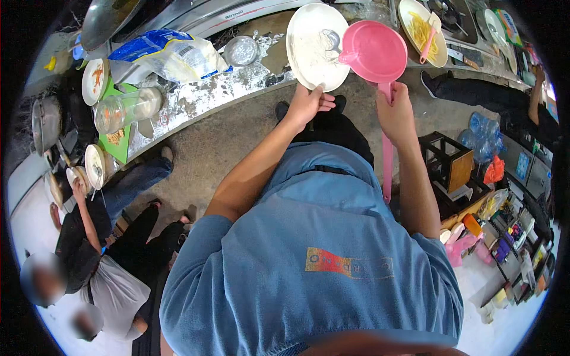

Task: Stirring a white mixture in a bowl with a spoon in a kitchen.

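Note:
My left hand (pixel 307 107) grips the near rim of a white oval plate (pixel 295 49), its thumb on the edge. White powder (pixel 314 62) that looks like flour covers part of the plate, with a glossy wet-looking patch at its upper right. My right hand (pixel 395 113) is closed around the long handle of a pink plastic water dipper (pixel 376 49). The dipper's spout reaches over the plate's right side. Whether liquid is running from it is hard to tell.
Left of the plate are a glass bowl (pixel 241 50), a blue-and-white plastic bag (pixel 178 58) and a glass jar (pixel 109 115). At right, a plate (pixel 407 13) holds pale strips and a pink-handled spatula (pixel 428 42), beside a knife (pixel 463 58). People stand at both sides.

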Demonstrator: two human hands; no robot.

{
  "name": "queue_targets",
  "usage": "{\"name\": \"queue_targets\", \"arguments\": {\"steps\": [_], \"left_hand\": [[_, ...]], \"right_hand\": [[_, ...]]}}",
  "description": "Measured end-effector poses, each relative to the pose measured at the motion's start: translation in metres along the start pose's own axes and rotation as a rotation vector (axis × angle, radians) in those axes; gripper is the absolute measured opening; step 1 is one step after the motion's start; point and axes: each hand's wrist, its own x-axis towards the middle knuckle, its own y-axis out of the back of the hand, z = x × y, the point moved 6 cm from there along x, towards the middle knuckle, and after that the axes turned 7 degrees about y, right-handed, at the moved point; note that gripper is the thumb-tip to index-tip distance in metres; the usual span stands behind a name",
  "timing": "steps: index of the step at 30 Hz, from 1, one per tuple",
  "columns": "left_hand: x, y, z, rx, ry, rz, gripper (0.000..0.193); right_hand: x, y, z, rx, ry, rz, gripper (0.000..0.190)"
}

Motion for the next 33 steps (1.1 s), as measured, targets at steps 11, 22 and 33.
{"name": "queue_targets", "arguments": {"steps": [11,22,33], "left_hand": [[0.001,0.005,0.001,0.004,0.033,-0.006,0.039],[0.001,0.007,0.001,0.03,0.047,-0.016,0.043],[0.003,0.008,0.001,0.051,0.058,-0.019,0.044]], "right_hand": [[0.015,-0.008,0.014,0.103,-0.099,0.0,0.034],[0.017,0.0,0.018,0.003,-0.009,0.075,0.029],[0.004,0.011,0.031,0.053,-0.053,0.025,0.027]]}}
